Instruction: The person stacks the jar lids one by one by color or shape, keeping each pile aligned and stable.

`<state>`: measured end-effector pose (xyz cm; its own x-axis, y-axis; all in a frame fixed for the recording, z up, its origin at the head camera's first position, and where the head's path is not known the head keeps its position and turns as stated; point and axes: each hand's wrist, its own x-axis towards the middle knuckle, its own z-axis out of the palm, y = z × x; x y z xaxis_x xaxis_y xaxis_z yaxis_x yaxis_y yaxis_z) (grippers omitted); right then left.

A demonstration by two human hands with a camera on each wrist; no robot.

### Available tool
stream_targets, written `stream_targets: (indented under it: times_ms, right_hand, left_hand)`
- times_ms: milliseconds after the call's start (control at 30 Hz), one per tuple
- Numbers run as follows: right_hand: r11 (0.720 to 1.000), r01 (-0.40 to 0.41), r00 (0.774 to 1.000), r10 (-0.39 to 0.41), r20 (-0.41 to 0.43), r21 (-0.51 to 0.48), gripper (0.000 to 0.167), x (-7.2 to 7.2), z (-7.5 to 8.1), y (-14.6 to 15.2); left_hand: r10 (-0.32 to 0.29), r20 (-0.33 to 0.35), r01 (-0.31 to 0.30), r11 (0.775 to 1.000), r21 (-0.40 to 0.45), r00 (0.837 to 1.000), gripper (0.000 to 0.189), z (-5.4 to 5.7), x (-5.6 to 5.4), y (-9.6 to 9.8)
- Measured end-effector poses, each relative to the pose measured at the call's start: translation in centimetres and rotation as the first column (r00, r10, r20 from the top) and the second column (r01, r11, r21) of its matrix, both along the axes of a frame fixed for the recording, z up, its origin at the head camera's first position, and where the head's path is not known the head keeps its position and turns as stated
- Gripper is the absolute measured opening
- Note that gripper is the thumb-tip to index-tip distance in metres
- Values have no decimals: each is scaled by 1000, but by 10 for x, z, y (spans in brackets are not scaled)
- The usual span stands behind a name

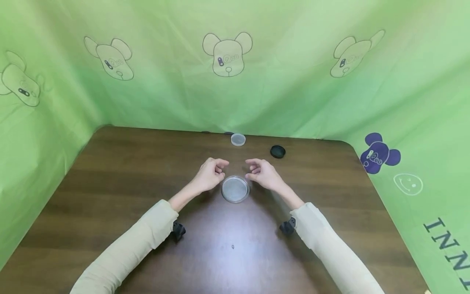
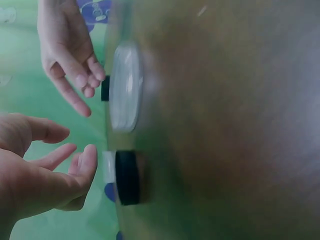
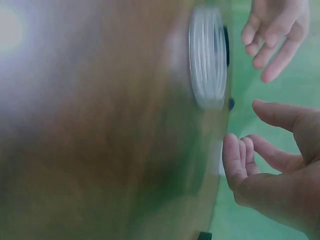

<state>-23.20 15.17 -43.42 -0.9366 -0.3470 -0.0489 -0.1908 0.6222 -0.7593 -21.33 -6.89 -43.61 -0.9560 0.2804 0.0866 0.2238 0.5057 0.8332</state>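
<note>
A clear, shallow round dish [image 1: 235, 189] lies flat on the table between the two hands; in the right wrist view the dish [image 3: 207, 57] shows layered rims. Just beyond its left side hovers my left hand [image 1: 209, 174], thumb and forefinger apart, nothing between them. My right hand [image 1: 267, 174] mirrors it on the other side, thumb tip close to the rim and fingers loosely bent around air. The left wrist view has a black round piece [image 2: 127, 177] standing low on the table near the left fingers; the head view does not show it, the left hand covering that spot.
Toward the back edge lies a smaller clear disc [image 1: 238, 139], with a black round cap [image 1: 278, 152] to its right. A tiny ring-like mark [image 1: 233, 246] shows on the table [image 1: 110, 179] nearer the front. Green printed curtains [image 1: 165, 94] enclose the back and sides.
</note>
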Motion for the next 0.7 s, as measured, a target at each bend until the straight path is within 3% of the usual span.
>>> stream_targets:
  times_ms: [167, 400, 533, 700]
  right_hand:
    - [1000, 15, 1000, -15, 23, -13, 50, -25, -2, 1]
    - [997, 3, 998, 1, 59, -74, 59, -59, -4, -5]
    - [990, 1, 997, 10, 80, -144, 65, -74, -12, -2]
    - [975, -12, 993, 37, 111, -221, 70, -90, -21, 3]
  left_hand:
    - [13, 41, -12, 1000, -15, 999, 41, 6, -26, 0]
    - [10, 224, 3, 998, -58, 974, 64, 13, -71, -3]
    - [25, 253, -14, 999, -45, 967, 64, 11, -92, 5]
    - [84, 271, -71, 996, -58, 959, 64, 3, -110, 18]
